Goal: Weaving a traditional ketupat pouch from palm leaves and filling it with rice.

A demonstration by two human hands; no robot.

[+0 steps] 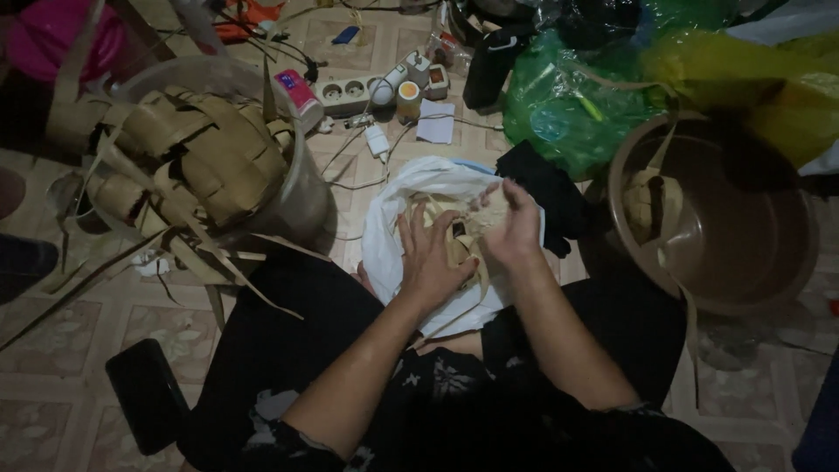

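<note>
My left hand (pixel 430 256) grips a small woven palm-leaf pouch (pixel 461 246) held over my lap. My right hand (pixel 509 219) is cupped above the pouch's top, fingers curled around what looks like a handful of rice, though I cannot tell for sure. Both hands work above an open white plastic bag (pixel 395 218) lying on the floor in front of my knees. Leaf strips trail down from the pouch under my left wrist.
A clear tub (pixel 301 188) at left is piled with woven leaf pouches (pixel 197 157). A brown basin (pixel 743 227) at right holds one pouch (pixel 651 203). Green plastic bags (pixel 577 96), a power strip (pixel 350 90) with cables and a dark phone (pixel 147 393) lie around.
</note>
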